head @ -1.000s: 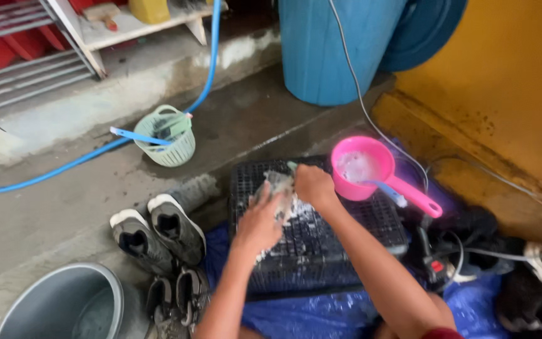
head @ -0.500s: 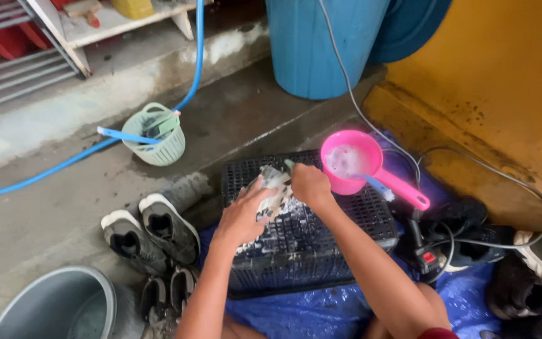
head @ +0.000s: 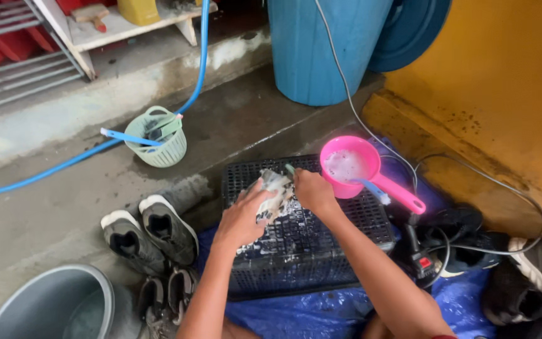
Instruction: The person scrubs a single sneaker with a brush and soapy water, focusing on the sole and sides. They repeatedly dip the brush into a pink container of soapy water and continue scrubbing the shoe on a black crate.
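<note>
A soapy grey shoe (head: 275,193) lies on top of an upturned black plastic crate (head: 321,251). My left hand (head: 241,218) presses on the near side of the shoe and holds it. My right hand (head: 313,190) is closed around a small brush whose green tip (head: 290,169) shows by the shoe's far end. Foam is spread over the crate's top under the shoe. A pink dipper (head: 351,168) with soapy water and a blue brush in it rests on the crate's far right corner.
A pair of dark sneakers (head: 148,231) stands left of the crate, more shoes (head: 158,301) below. A grey bucket (head: 51,307) with water sits bottom left. A green basket (head: 157,137), blue hose (head: 203,56), blue barrel (head: 324,47), cables and dark shoes (head: 472,238) lie around.
The camera view has shifted slightly. Both hands stay on the shoe atop the crate, the right hand moving a little over it.
</note>
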